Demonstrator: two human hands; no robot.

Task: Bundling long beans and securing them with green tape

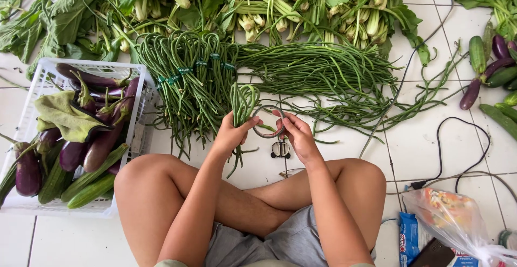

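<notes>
You're mid-bundle here — your left hand [230,135] has its fingers wrapped tight round a folded bunch of long beans [242,105], held upright just past your crossed knees, near the middle of the white tiled floor [425,143]. Your right hand [299,135] has its fingers pinched on a roll of tape [268,121], the ring touching the bunch on its right side. Looks to me like the step in hand is getting the tape end started so it can go round the beans.

Next move, I'd say, calls for keeping that left grip firm so the beans don't splay, and leading the tape round at about the level where your thumb sits. The tied bundles [188,78] just beyond, with green bands near the fold, give you the height to match.

Loose long beans [323,76] are spread out to the far right of the bunch, leafy greens [280,3] along the far edge. A white crate [37,89] of eggplants and cucumbers sits on your left — well clear of your elbow. A small clip-like thing [280,148] lies on the floor right under your hands; can't tell what it is
</notes>
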